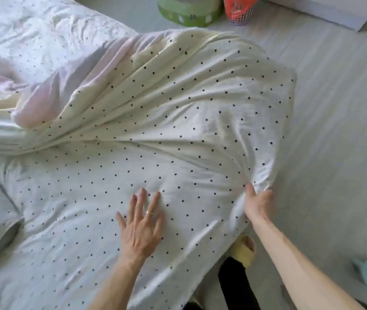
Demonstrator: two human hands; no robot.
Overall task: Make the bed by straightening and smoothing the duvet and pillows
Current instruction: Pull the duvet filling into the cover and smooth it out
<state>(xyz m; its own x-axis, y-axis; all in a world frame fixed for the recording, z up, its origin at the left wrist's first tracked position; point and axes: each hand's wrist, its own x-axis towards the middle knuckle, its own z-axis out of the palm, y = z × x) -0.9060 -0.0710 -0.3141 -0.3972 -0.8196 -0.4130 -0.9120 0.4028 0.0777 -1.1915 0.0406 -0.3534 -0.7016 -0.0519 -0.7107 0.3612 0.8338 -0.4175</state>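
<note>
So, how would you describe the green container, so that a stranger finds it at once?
Follow the polka-dot duvet to its far edge, then look at the pale floor just beyond. The green container stands there, round and low, beside an orange mesh basket. Only it is green, with small white shapes around its side.

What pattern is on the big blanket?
The duvet is creamy white with small dark dots, seen in the head view.

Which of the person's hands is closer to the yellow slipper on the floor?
The right hand. It grips the duvet edge just above the yellow slipper in the head view. The left hand lies flat on the duvet, farther over to the slipper's left.
</note>
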